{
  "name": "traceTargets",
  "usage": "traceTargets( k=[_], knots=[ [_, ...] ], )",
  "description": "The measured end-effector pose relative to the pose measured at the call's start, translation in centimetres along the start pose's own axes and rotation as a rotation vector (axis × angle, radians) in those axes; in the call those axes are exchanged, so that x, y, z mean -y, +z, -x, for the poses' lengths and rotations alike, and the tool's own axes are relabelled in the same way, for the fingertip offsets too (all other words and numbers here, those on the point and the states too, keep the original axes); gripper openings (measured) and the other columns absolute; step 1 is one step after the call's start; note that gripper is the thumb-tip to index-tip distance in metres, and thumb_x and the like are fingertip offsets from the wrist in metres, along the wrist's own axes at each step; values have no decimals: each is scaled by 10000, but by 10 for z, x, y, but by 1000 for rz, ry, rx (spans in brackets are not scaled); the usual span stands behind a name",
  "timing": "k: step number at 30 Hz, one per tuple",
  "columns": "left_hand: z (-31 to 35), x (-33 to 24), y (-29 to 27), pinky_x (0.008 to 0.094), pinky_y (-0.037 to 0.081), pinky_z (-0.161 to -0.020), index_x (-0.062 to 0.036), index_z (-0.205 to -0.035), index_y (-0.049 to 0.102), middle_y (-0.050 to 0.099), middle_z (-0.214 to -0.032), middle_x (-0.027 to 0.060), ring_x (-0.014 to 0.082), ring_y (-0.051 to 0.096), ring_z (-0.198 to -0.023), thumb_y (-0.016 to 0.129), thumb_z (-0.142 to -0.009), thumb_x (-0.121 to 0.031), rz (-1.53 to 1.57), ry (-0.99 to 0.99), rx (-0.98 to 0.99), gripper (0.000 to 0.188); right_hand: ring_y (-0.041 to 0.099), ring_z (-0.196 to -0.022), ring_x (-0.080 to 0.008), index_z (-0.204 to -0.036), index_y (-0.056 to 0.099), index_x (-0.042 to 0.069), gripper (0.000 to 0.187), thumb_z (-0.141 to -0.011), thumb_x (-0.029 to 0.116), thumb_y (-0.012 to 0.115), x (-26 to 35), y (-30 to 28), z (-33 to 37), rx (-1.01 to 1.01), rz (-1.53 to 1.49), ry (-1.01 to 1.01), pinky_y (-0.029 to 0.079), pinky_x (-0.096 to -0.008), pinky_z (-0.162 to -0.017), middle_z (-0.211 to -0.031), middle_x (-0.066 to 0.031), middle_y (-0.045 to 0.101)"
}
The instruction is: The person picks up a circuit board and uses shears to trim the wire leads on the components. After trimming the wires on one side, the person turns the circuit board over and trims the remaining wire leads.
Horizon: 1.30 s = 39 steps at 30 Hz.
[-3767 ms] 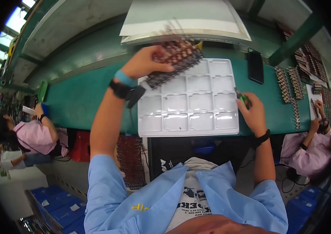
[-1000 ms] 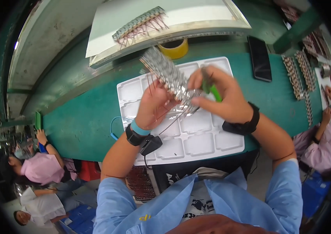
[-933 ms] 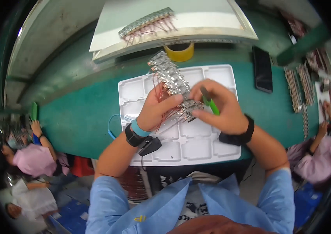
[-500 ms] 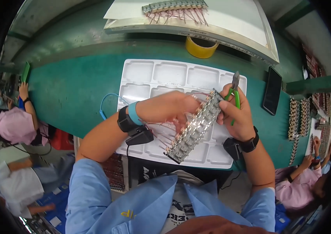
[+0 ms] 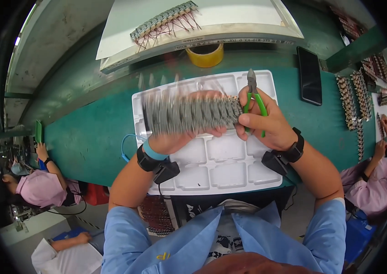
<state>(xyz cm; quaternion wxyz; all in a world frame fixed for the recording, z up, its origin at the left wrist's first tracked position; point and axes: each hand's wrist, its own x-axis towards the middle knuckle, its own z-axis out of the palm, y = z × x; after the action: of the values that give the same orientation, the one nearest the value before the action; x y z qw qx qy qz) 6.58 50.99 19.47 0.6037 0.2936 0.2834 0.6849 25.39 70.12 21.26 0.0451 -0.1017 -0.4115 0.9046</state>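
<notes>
A long grey strip of wired components (image 5: 189,114), blurred by motion, lies level across my left hand (image 5: 177,137), which grips it from below. My right hand (image 5: 264,121) pinches the strip's right end with thumb and fingers and also holds green-handled cutters (image 5: 253,98), jaws pointing up. Both hands hover over a white compartment tray (image 5: 230,171) on the green bench (image 5: 88,141). Dark wristbands sit on both wrists, and a blue cord runs from the left one.
A roll of yellow tape (image 5: 205,54) and a black phone (image 5: 310,75) lie behind the tray. Another wired strip (image 5: 163,20) rests on a raised white board. More strips (image 5: 351,98) lie at the right. Seated people in pink work at the left (image 5: 42,187) and the right (image 5: 376,192).
The strip has swung from a steep diagonal to level in front of me. The view has shifted, so the tray sits lower and the tape and board are closer to centre.
</notes>
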Motion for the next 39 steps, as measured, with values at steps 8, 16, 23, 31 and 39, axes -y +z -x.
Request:
traceTargets(
  k=[8,16,23,31,39],
  knots=[
    [-3,-1,25,482,577,-1058,-32,-1659,296,535,-1539,155,320,641,-1309,734,-987,-82,-307,83,-161,803,661,-757,-135,-1179,513,100,388,-931,14,799,-9,2,-4,-25,117,-67,527,-299,-651,-936,-33,643],
    [-7,-2,21,406,510,-1125,-40,-1696,177,470,-1589,142,253,612,-1346,698,-961,22,-418,92,-314,903,624,-773,-82,-1181,633,64,323,-919,25,816,0,-6,-3,-109,715,-391,502,-264,-657,-956,3,648],
    [-1,6,21,400,531,-1100,6,-1655,231,484,-1571,163,259,630,-1317,676,-975,17,-461,255,-368,813,665,-805,-178,-1132,700,42,328,-834,4,832,55,-18,5,-24,1614,-752,487,-324,-664,-994,-51,677],
    [1,2,18,494,596,-1056,2,-1586,327,436,-1595,159,292,607,-1343,655,-980,51,-339,180,-322,690,672,-809,-304,-1162,689,74,431,-761,33,842,31,-15,3,37,1743,-771,516,-399,-671,-964,-98,672],
    [3,3,20,547,608,-1007,-60,-1570,363,451,-1554,123,317,576,-1365,668,-952,51,-507,237,-312,698,676,-834,-314,-1164,669,78,457,-743,43,847,26,-13,3,11,1728,-723,517,-413,-675,-954,-93,659]
  ],
)
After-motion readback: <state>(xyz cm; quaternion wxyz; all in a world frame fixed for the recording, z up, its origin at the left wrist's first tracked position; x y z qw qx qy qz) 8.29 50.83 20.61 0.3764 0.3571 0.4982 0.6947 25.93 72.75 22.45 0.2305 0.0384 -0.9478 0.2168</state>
